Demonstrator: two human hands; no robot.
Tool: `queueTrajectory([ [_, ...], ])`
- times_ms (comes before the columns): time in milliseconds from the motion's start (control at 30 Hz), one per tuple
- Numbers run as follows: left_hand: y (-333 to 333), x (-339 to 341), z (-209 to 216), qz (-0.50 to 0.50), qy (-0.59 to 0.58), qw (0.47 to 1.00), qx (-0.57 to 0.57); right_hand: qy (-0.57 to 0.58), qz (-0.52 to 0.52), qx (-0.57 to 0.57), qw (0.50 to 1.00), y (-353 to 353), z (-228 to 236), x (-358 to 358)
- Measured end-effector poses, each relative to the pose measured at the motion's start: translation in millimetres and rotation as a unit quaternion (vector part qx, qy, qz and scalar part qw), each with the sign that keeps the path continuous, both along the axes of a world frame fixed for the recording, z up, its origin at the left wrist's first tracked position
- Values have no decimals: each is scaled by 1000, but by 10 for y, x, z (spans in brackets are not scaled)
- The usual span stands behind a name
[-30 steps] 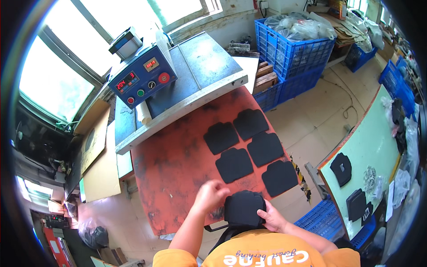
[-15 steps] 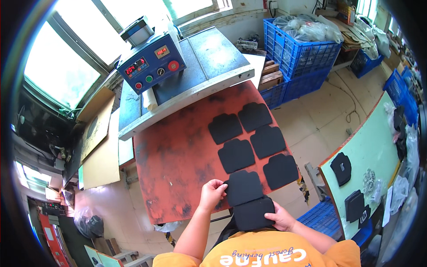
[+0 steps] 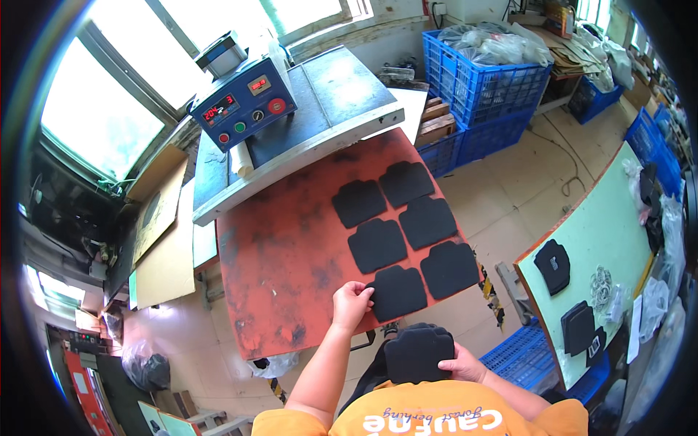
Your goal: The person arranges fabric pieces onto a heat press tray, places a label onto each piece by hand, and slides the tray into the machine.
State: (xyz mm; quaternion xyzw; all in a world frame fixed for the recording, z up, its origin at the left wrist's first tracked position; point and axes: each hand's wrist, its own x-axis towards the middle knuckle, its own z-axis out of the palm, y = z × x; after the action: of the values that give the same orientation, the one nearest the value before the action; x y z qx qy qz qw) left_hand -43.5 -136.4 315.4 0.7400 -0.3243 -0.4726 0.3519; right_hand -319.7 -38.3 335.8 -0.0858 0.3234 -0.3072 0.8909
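My left hand pinches the left edge of a flat black pad at the near edge of the red board. This pad has rounded corners and a raised tab along its far side. Close to my body, my right hand grips a small stack of black pads by its right side, thumb on top. Several pads of the same shape lie in two columns on the board's right half, among them one black pad just right of the pinched one.
Behind the board stands a press table with a blue control box. Blue crates with plastic bags are at the back right. A pale green table on the right carries more black pads.
The pad in my left hand has moved away from the stack and now lies on the red board, lined up with the others. My right hand still holds the stack.
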Motion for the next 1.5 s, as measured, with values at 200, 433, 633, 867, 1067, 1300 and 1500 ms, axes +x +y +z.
queueTrajectory([
  [200,243,316,18,-21,-208,965,-156,-40,60,-4,997,-209,99,322],
  [433,643,931,767,-106,-171,970,-136,-61,83,-59,993,-623,90,1415],
  [633,656,1396,540,-22,-246,944,-220,-32,60,-84,994,-833,-107,2182],
  [867,414,1711,397,-128,-312,874,-351,31,-24,-58,998,-876,-229,2471],
  [1067,306,1936,640,-495,-74,837,-221,52,-25,-67,996,-906,-195,2513],
  [1300,-28,2300,661,-467,255,825,-190,57,-21,-55,997,-876,-305,2445],
  [1500,-702,2489,295,-6,177,978,-111,130,-45,-118,983,-805,-318,2522],
])
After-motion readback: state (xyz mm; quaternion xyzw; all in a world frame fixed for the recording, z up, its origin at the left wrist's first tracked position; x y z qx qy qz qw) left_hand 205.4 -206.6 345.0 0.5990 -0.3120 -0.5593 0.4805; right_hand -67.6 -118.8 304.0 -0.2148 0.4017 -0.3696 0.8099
